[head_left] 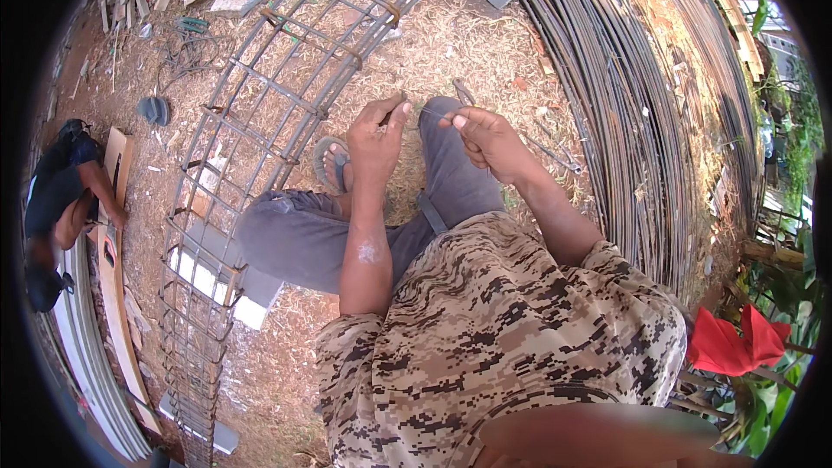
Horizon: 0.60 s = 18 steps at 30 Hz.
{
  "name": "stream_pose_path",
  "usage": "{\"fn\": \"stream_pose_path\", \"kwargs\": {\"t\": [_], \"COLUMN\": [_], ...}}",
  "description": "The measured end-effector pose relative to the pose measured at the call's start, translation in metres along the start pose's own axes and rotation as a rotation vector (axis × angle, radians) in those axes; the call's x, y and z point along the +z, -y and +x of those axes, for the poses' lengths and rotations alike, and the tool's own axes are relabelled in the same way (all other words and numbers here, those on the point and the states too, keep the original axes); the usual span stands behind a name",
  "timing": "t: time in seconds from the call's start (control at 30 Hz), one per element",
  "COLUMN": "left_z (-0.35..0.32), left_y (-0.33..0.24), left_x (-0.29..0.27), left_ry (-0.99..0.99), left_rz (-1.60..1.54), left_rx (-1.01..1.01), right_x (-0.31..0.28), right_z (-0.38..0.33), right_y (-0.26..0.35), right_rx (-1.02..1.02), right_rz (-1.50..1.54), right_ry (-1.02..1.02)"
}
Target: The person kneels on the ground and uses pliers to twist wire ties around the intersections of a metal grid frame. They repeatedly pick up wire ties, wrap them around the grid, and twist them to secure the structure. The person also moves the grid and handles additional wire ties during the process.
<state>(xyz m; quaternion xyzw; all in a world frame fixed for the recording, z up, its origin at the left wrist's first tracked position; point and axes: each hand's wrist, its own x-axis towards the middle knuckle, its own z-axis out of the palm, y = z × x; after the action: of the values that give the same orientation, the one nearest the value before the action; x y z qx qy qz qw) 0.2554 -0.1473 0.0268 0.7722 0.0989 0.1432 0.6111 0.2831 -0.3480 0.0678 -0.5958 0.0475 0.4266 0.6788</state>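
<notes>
A thin strand, wire by its look (431, 113), lies in the gap between my hands, just above my trousered knee (459, 165), its long axis running roughly side to side and rising slightly leftward. My right hand (490, 137) pinches its right end, so that hand is nearer; from there it points toward my left hand (374, 134), whose thumb and fingertips sit close together, though I can't tell whether they grip it. It looks fine, pale and nearly straight. Beyond my left hand curves the rebar cage (323, 113); long bars (628, 121) lie rightward.
</notes>
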Motion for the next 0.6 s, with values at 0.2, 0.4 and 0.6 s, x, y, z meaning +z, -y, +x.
{"fn": "stream_pose_path", "kwargs": {"t": [0.2, 0.4, 0.6], "left_z": [0.010, 0.017, 0.014], "left_y": [0.005, 0.003, 0.001], "left_x": [0.020, 0.013, 0.003], "left_ry": [0.037, 0.095, -0.004], "left_rz": [-0.241, -0.340, -0.245], "left_rx": [-0.244, -0.439, -0.386], "right_x": [-0.005, 0.003, 0.010], "right_z": [0.000, 0.025, 0.038], "right_y": [-0.015, -0.031, -0.046], "right_rx": [-0.025, -0.475, -0.729], "right_rz": [0.113, -0.732, -0.947], "right_ry": [0.036, -0.299, -0.389]}}
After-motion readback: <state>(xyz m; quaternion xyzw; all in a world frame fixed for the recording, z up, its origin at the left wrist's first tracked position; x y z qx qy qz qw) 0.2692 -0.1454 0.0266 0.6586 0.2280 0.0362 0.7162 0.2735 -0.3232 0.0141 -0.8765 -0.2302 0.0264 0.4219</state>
